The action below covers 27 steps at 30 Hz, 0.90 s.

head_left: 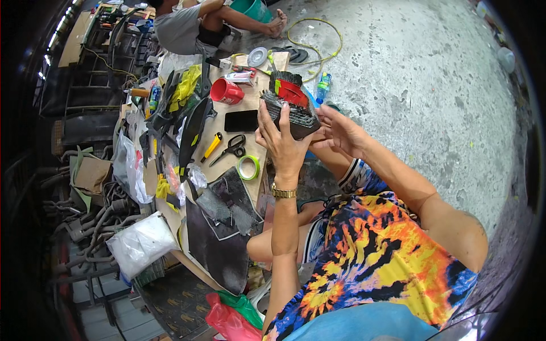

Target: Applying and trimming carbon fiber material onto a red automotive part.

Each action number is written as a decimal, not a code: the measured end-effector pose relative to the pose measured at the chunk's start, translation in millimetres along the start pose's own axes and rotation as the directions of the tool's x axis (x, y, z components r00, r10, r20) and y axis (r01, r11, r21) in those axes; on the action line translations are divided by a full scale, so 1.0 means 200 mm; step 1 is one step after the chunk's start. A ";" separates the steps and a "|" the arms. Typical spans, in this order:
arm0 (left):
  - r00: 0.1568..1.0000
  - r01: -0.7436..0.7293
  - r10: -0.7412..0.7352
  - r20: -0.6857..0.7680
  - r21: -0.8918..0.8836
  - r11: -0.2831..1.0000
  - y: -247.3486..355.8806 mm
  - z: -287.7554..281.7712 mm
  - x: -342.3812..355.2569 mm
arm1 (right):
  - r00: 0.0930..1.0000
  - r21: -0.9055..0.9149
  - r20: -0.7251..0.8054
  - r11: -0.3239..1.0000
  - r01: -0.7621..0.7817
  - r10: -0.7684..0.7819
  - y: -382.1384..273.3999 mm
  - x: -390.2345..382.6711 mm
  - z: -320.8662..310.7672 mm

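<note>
A black woven carbon-fibre-like piece (301, 120) with frayed edges, a red inner part and a strip of green tape is held up over the table's right edge. Around its near side wrap the fingers of my left hand (282, 142), with a gold watch on the wrist. My right hand (346, 133) is at the piece's right side, fingers stretched and apart; whether the fingertips touch it I cannot tell. On the wooden table (254, 102) close by lie a black phone (241, 121), black scissors (230, 149), a yellow cutter (212, 146) and a green tape roll (248, 167).
A red mug (226, 91) stands behind the phone. Woven black fabric pieces (230, 199) lie at the table's near end, dark moulded parts (193, 136) to the left. A bottle (323, 87) and yellow hose (335, 34) are beyond on the floor. Another person (179, 28) sits at the far end.
</note>
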State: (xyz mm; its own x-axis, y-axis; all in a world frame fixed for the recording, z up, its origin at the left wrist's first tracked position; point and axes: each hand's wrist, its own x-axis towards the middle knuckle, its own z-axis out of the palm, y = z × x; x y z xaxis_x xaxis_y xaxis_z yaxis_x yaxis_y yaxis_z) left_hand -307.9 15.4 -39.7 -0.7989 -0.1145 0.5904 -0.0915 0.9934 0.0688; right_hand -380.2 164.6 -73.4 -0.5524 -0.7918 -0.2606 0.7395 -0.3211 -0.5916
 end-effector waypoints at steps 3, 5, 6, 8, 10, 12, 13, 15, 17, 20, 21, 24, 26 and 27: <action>1.000 0.017 -0.017 0.014 -0.045 0.999 -0.01 0.00 -0.02 | 0.995 0.136 0.090 0.989 -0.051 0.039 -0.01 0.00 -0.04; 1.000 0.013 -0.013 -0.002 -0.068 0.998 -0.03 -0.01 -0.03 | 0.999 -0.010 0.029 0.999 0.047 -0.046 0.03 0.01 -0.02; 1.000 0.018 -0.018 0.000 -0.062 0.998 -0.05 -0.01 -0.04 | 0.999 -0.009 0.034 0.999 0.039 -0.039 0.04 0.01 -0.01; 0.997 0.056 -0.062 -0.041 -0.130 0.990 -0.09 -0.03 -0.04 | 0.996 0.034 0.011 0.996 0.085 -0.086 0.03 0.02 0.01; 0.993 0.107 -0.113 -0.036 -0.137 0.985 -0.14 -0.03 -0.07 | 0.995 0.078 0.003 0.992 0.097 -0.098 0.06 0.03 -0.01; 0.983 0.142 -0.168 -0.070 -0.275 0.951 -0.17 0.00 -0.10 | 0.988 0.127 -0.055 0.980 0.153 -0.147 0.07 0.01 0.01; 0.982 0.143 -0.175 -0.076 -0.317 0.938 -0.17 0.00 -0.11 | 0.990 0.116 -0.036 0.983 0.143 -0.140 0.07 0.00 0.02; 0.979 0.147 -0.185 -0.088 -0.331 0.932 -0.18 0.00 -0.14 | 0.990 0.075 -0.020 0.987 0.139 -0.138 0.13 0.01 0.05; 0.975 0.153 -0.197 -0.100 -0.338 0.928 -0.20 0.00 -0.15 | 0.992 0.005 0.060 0.993 0.114 -0.114 0.17 0.03 0.07; 0.974 0.145 -0.198 -0.107 -0.371 0.917 -0.23 0.02 -0.19 | 0.996 0.069 0.090 0.998 0.007 -0.014 0.22 0.03 0.11; 0.973 0.097 -0.173 -0.150 -0.412 0.906 -0.24 0.04 -0.19 | 0.992 0.068 0.129 0.998 -0.014 0.005 0.26 0.04 0.11; 0.969 0.045 -0.147 -0.197 -0.446 0.894 -0.26 0.06 -0.21 | 0.985 0.129 0.169 0.991 -0.045 0.023 0.30 0.05 0.13; 0.970 0.013 -0.117 -0.213 -0.438 0.899 -0.26 0.05 -0.20 | 0.985 0.120 0.174 0.992 -0.037 0.016 0.29 0.04 0.16; 0.970 0.017 -0.122 -0.211 -0.439 0.898 -0.26 0.04 -0.20 | 0.983 0.113 0.183 0.993 -0.022 0.001 0.28 0.04 0.18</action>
State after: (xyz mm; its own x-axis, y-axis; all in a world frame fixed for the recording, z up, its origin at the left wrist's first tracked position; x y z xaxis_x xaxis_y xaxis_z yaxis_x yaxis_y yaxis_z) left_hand -276.1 -31.9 -72.1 -0.6381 -0.2322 0.7341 0.1654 0.8899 0.4252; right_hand -328.7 121.7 -80.9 -0.4719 -0.8738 -0.1177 0.7902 -0.3599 -0.4961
